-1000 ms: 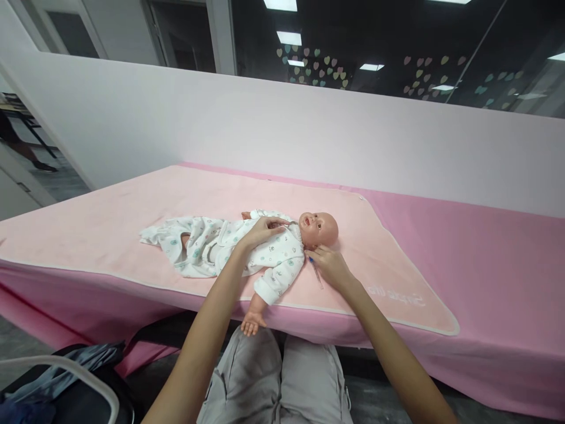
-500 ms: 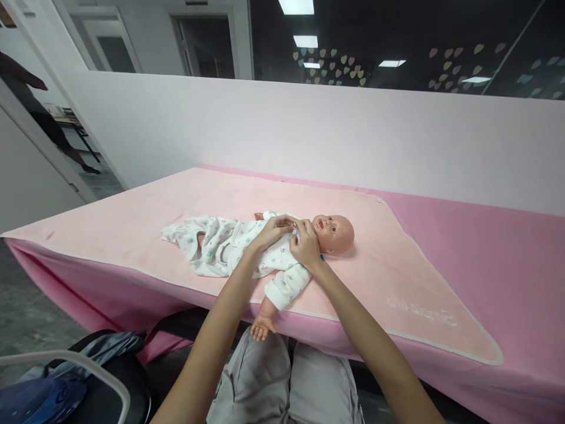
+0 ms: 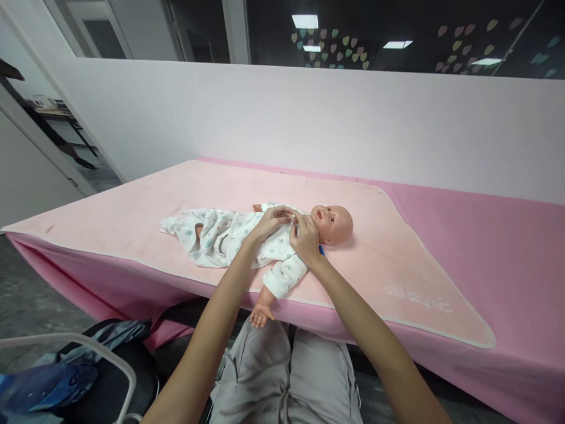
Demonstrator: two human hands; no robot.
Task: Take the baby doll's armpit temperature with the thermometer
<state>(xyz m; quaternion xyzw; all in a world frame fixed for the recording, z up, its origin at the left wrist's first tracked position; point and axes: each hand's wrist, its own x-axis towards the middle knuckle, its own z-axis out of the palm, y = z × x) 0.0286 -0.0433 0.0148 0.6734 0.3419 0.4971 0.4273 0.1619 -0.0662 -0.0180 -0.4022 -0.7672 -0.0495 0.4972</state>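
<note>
A bald baby doll (image 3: pixel 339 225) lies on its back with its head to the right, one arm hanging over the near edge. It wears a white patterned outfit (image 3: pixel 286 275), its lower part loose around the legs. On the doll's upper chest, my left hand (image 3: pixel 276 222) and my right hand (image 3: pixel 305 237) meet with fingertips together. Both pinch the front of the outfit just below the chin. The small part between the fingertips is too small to make out. A bit of blue shows beside the doll's neck, by my right wrist.
A pale pink mat (image 3: pixel 388 259) covers much of the pink-covered table (image 3: pixel 507 247). A white wall (image 3: pixel 353 123) stands behind it. At the lower left is a black chair with a blue bag (image 3: pixel 48 383). Part of a person's leg (image 3: pixel 57 141) shows through the doorway.
The view has tilted down slightly, so the table and doll appear higher. My hands stay at the doll's chest, their fingers shifted only a little.
</note>
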